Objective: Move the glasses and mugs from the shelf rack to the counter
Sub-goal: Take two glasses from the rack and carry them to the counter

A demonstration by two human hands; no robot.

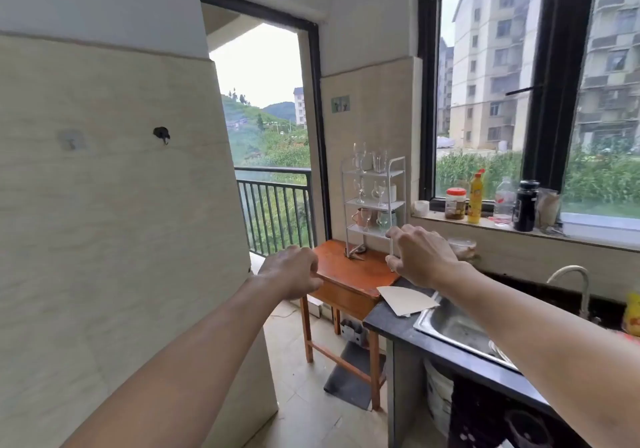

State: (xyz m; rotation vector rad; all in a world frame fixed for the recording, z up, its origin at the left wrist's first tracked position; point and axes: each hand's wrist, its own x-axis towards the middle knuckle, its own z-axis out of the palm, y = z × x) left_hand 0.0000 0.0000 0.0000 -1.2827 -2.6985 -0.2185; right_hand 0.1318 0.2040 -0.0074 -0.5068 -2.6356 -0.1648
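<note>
A white metal three-tier shelf rack (375,204) stands at the back of a small orange-brown wooden counter (346,271), against the tiled wall beside the balcony doorway. Its top tier holds clear stemmed glasses (359,158) and clear straight tumblers (380,161); the middle tier holds more clear wine glasses (379,191); the bottom tier holds a pinkish mug (362,217) and another stemmed glass (382,220).

The left hand (291,271) reaches forward at the near left edge of the wooden counter, its fingers clenched loosely inward with nothing visible in them. The right hand (422,257) is raised in front of the rack's lower right corner, back of the hand toward the camera, thumb and forefinger curved around a thin white upright line; whether the fingers grasp that line or merely lie in front of it cannot be told. A clear glass vessel (462,245) shows just behind the right hand, partly hidden by it.

A dark stone counter (381,323) adjoins the wooden one on the right; it carries a pale sheet of card (405,300) and a stainless steel sink (446,326).
</note>
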